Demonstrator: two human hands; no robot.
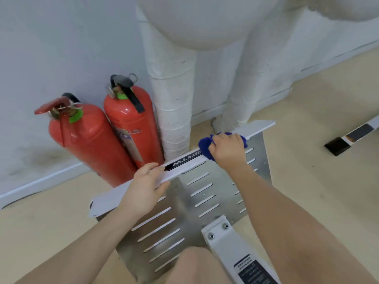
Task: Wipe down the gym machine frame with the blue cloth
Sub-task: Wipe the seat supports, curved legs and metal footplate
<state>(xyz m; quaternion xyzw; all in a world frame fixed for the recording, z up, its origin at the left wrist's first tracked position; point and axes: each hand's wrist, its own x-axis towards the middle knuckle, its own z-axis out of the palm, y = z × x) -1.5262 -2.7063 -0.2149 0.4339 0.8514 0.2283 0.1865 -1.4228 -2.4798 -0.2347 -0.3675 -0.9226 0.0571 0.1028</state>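
The gym machine's white top bar [184, 163] runs diagonally across the middle, above a slotted metal footplate [196, 203]. My right hand [228, 149] grips a bunched blue cloth [206, 147] and presses it onto the bar's right half. My left hand [143, 186] holds the bar's left half, fingers over its top and thumb underneath. A white frame beam [229, 244] with two bolts and a black label comes down toward me from the plate.
Two red fire extinguishers [90, 138] [131, 124] stand against the wall on the left, just behind the bar. White wrapped pipes [174, 103] rise behind the bar. Another white bar with a black foot [348, 138] lies on the beige floor at right. My knee [194, 265] is below the plate.
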